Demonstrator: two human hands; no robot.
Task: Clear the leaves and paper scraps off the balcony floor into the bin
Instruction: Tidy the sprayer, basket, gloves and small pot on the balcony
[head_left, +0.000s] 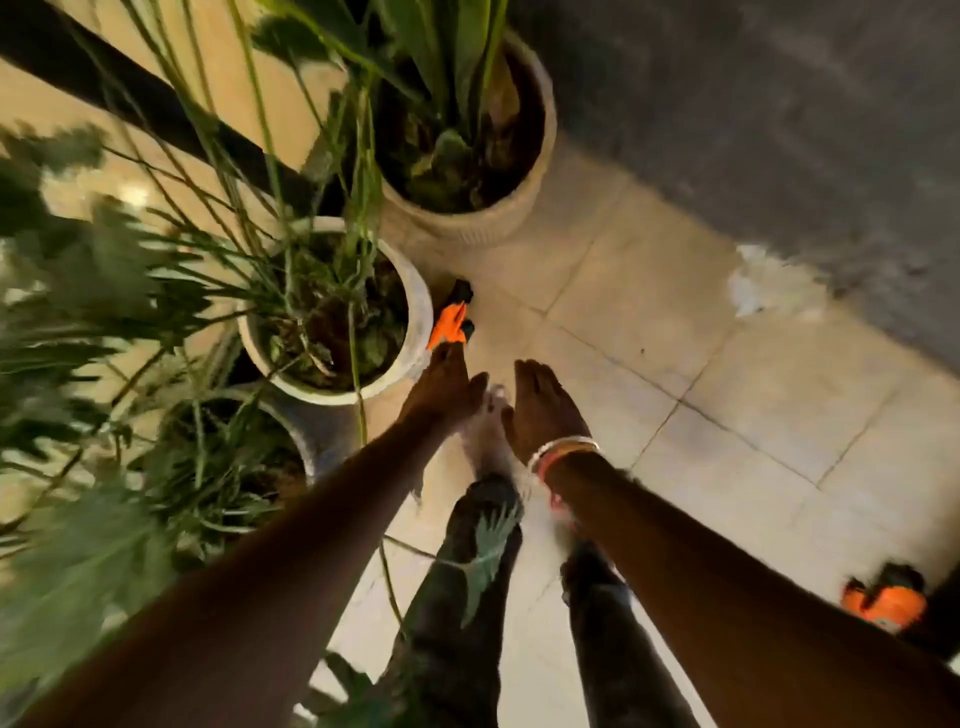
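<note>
Where left hand (441, 387) reaches, orange item (451, 318) points away.

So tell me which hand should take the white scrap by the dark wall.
Right: the right hand lies nearer the white scrap; the left hand is over by the pot.

Dim warm light, balcony floor (649, 291) brightest right of the white pot (422, 312), foliage (88, 280) left of it motion-blurred, edges bent.
</note>
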